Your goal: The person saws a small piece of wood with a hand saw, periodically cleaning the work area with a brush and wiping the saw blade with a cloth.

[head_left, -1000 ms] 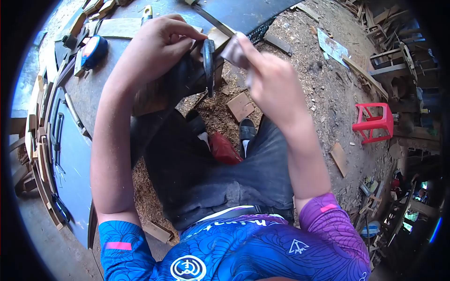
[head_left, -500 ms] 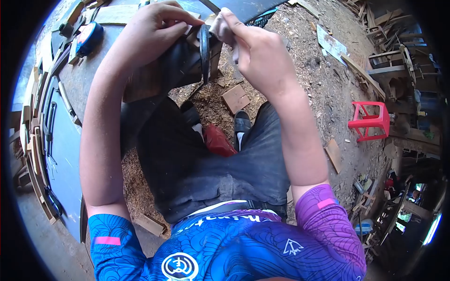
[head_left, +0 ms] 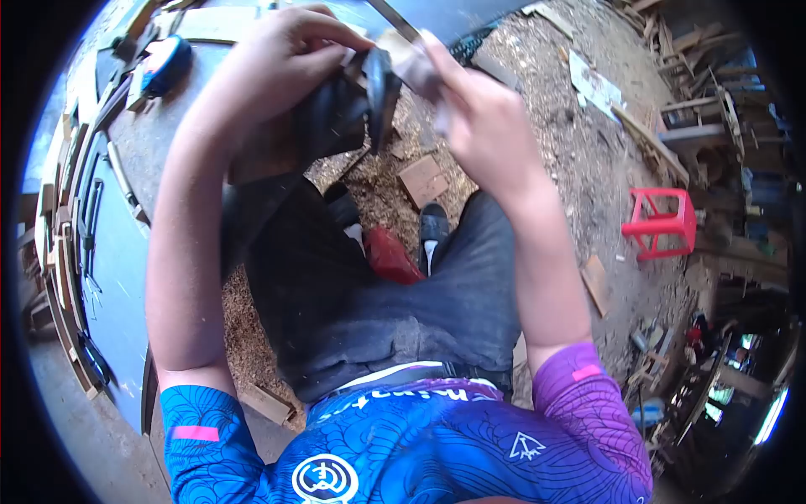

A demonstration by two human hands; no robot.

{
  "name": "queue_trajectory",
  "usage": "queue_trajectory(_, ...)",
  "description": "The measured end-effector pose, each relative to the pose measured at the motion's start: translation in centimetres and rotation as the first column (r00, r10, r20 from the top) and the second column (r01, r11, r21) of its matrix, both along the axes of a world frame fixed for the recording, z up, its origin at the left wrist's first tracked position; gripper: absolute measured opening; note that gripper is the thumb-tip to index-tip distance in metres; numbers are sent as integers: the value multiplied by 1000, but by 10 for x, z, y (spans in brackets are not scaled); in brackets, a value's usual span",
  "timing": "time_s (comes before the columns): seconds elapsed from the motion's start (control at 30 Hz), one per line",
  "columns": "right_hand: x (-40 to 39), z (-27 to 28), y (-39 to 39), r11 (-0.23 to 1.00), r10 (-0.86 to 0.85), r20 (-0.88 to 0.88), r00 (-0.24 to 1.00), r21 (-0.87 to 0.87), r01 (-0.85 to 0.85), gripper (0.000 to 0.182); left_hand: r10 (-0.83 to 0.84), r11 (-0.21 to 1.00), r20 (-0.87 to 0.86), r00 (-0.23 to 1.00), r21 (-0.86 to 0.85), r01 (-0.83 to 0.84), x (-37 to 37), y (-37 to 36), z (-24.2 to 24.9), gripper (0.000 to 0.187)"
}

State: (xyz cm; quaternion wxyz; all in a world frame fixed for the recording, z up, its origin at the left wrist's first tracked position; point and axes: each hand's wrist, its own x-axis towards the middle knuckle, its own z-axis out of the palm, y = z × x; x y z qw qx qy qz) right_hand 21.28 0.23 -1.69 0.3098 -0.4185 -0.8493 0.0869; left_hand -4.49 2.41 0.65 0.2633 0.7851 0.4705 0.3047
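Note:
My left hand (head_left: 290,63) is at the top of the view, thumb and fingers pinched together beside a dark curved metal piece (head_left: 376,92) that looks like a clamp. A small pale edge shows at those fingertips; what they grip is mostly hidden. My right hand (head_left: 491,126) is closed, blurred by motion, on a thin, flat, strip-like tool (head_left: 391,17) that slants up and left. Bunched pale cloth (head_left: 411,67) is in the same hand, close to the metal piece. Beneath my left hand is a dark block-like part (head_left: 332,118), partly in shadow.
A blue tape measure (head_left: 168,65) lies on the grey bench (head_left: 117,286) at left, near wood strips and tools. Sawdust and a wood block (head_left: 422,181) lie on the floor by my feet. A red stool (head_left: 662,223) and piled timber (head_left: 705,109) stand at right.
My right hand has moved slightly right and down with the strip-like tool and cloth, away from the metal piece. My left hand stays almost in place.

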Motion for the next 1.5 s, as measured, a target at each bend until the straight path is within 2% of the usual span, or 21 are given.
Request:
queue_trajectory(0.03,14,-1,-6,999,31,-3,1000,-25,-31,58,60,995,8,998,-86,-59,2,-2,4,27)
queue_trajectory(0.07,22,8,-19,994,26,-13,1000,-102,-28,59,74,994,23,997,-80,-72,4,-4,7,27)
queue_trajectory(0.1,29,13,-33,997,9,13,1000,-82,-8,59,81,993,22,996,-89,-79,7,-5,9,26)
queue_trajectory(0.13,31,15,-35,998,7,30,1000,-62,-5,60,84,993,-41,996,-80,-88,6,-4,12,25)
queue_trajectory(0.17,22,22,-30,996,77,9,997,-54,-76,60,67,997,-105,992,31,-64,4,-2,9,24)
queue_trajectory(0.23,4,38,-25,958,-48,84,995,-279,70,61,71,998,-83,994,3,-71,4,-1,9,23)
queue_trajectory(0.3,-16,29,8,988,19,97,995,-157,-3,60,71,997,-35,997,41,-69,4,0,5,21)
queue_trajectory(0.33,-22,35,11,974,19,101,995,-226,5,59,56,997,-9,998,44,-55,3,0,3,22)
queue_trajectory(0.43,-5,30,-10,985,-15,161,987,-168,43,58,30,993,-30,999,112,-26,0,0,0,22)
queue_trajectory(0.53,17,36,-34,980,45,82,996,-199,-28,62,58,993,-80,995,108,-50,5,2,0,23)
queue_trajectory(0.6,20,37,-38,967,-34,138,990,-247,67,63,72,995,-86,994,76,-65,8,3,2,23)
queue_trajectory(0.73,-21,37,5,939,-13,109,994,-340,50,63,60,998,-31,998,29,-59,4,4,3,22)
queue_trajectory(0.8,-23,31,16,975,52,92,994,-222,-31,63,60,996,-41,997,76,-56,3,4,-3,22)
queue_trajectory(0.87,-5,31,0,966,34,88,996,-258,-10,62,69,986,-30,997,151,-64,4,5,-10,21)
queue_trajectory(0.93,13,36,-22,960,15,95,995,-279,12,61,77,991,-46,996,117,-71,7,3,-6,21)
queue_trajectory(1.03,18,42,-29,998,65,228,971,-26,-61,60,98,990,-59,993,104,-92,4,6,-4,20)
queue_trajectory(1.1,0,41,-11,958,8,82,997,-287,16,58,82,995,-40,996,51,-80,6,7,-3,19)
queue_trajectory(1.17,-24,52,9,928,8,98,995,-371,29,59,85,989,-14,996,124,-83,5,4,-4,18)
queue_trajectory(1.4,17,43,-29,977,23,92,996,-215,-3,60,45,993,-1,999,110,-44,3,3,-5,20)
queue_trajectory(1.47,13,53,-41,871,-134,110,985,-462,171,60,56,993,6,998,102,-56,2,5,-4,20)
queue_trajectory(1.5,11,54,-37,872,-155,107,982,-452,187,60,53,995,-1,999,82,-52,4,5,-3,20)
